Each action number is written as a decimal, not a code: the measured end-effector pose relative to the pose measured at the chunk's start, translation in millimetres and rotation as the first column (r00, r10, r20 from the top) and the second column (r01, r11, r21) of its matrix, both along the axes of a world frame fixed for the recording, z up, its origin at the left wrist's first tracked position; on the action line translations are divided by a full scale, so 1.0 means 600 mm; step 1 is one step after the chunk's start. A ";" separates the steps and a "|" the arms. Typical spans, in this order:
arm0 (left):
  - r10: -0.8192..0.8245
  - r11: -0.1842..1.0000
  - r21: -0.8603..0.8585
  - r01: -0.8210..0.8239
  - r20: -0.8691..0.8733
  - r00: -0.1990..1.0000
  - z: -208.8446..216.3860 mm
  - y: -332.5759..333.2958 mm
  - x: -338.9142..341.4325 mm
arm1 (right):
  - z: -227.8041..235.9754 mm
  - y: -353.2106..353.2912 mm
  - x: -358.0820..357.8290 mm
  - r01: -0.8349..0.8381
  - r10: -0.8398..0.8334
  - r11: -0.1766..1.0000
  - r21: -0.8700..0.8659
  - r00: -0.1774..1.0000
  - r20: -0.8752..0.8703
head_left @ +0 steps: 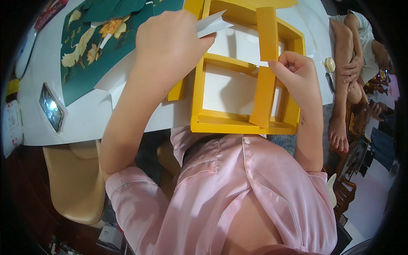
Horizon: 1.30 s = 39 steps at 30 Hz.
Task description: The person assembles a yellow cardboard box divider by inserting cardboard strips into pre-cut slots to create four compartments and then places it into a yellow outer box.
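A yellow cardboard box frame [199,93], split into compartments, lies at the table's front edge before me. A long yellow cardboard strip [267,36] stretches lengthwise over its right side. My right hand [297,74] is closed, thumb and fingers pinching this strip near its middle, where a white edge shows. My left hand [170,38] is closed on a folded white card piece [212,24] above the frame's far left corner. Its fingertips are mostly hidden from view.
Dark green card sheets [78,76] printed with flowers and birds lie on the white table [85,121] at left, beside a phone [52,107]. A beige chair [76,182] stands below. At right are a round cream object [329,65] and another person's bare leg [340,85].
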<state>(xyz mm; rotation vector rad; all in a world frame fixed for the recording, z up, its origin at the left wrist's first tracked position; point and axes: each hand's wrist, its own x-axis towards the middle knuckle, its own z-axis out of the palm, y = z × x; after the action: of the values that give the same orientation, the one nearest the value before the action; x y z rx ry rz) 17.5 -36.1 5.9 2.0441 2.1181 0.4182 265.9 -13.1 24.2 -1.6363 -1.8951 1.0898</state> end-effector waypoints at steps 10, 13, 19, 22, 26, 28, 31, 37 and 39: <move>0.208 0.977 0.042 -0.208 0.007 0.978 -0.005 -0.092 0.021 | 0.001 -0.033 0.000 -0.136 0.126 0.988 0.068 0.983 0.131; 0.257 0.962 0.095 -0.255 -0.012 0.966 -0.008 -0.119 0.029 | -0.005 -0.040 0.000 -0.242 0.219 0.965 0.099 0.955 0.199; 0.341 0.920 0.185 -0.345 0.056 0.938 0.004 -0.146 0.038 | 0.006 -0.057 -0.004 -0.291 0.250 0.941 0.174 0.941 0.227; 0.345 0.916 0.191 -0.353 0.074 0.936 0.001 -0.149 0.043 | 0.015 -0.056 0.002 -0.240 0.220 0.963 0.122 0.963 0.157; 0.342 0.923 0.168 -0.347 0.061 0.938 -0.025 -0.149 0.043 | 0.026 -0.041 0.009 -0.263 0.259 0.963 0.054 0.963 0.069; 0.348 0.924 0.138 -0.357 0.085 0.933 -0.033 -0.149 0.043 | 0.020 -0.033 0.007 -0.310 0.307 0.951 0.020 0.947 0.096; 0.356 0.921 0.123 -0.371 0.125 0.926 -0.038 -0.151 0.042 | 0.014 -0.029 -0.005 -0.339 0.336 0.941 -0.015 0.923 0.188; 0.374 0.916 0.096 -0.389 0.142 0.917 -0.038 -0.153 0.041 | 0.019 -0.036 -0.027 -0.320 0.329 0.944 -0.080 0.892 0.310; 0.376 0.916 0.093 -0.391 0.149 0.915 -0.041 -0.152 0.040 | 0.016 -0.038 -0.030 -0.304 0.319 0.948 -0.096 0.890 0.327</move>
<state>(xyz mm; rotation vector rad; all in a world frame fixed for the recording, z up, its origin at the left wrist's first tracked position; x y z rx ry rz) 41.6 -127.2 -19.0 1.5923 2.4653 0.7279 248.0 -36.1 33.8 -1.6664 -2.4434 1.0199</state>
